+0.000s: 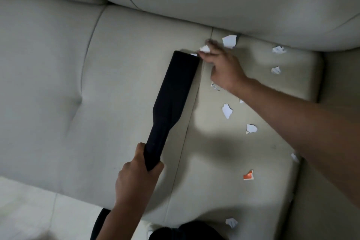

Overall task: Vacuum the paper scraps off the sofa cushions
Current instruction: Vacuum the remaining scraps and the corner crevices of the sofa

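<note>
The left hand (136, 173) grips the nozzle (175, 99); outstretched right hand (224, 68) pinches a scrap (205, 48).

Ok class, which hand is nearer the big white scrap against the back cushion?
Right. The right hand is just beside the scrap; the left hand is far down the seat, gripping the vacuum nozzle.

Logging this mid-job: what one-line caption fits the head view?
Left hand grips the black vacuum nozzle over the sofa cushion while the right hand pinches a white scrap at its mouth.
</note>
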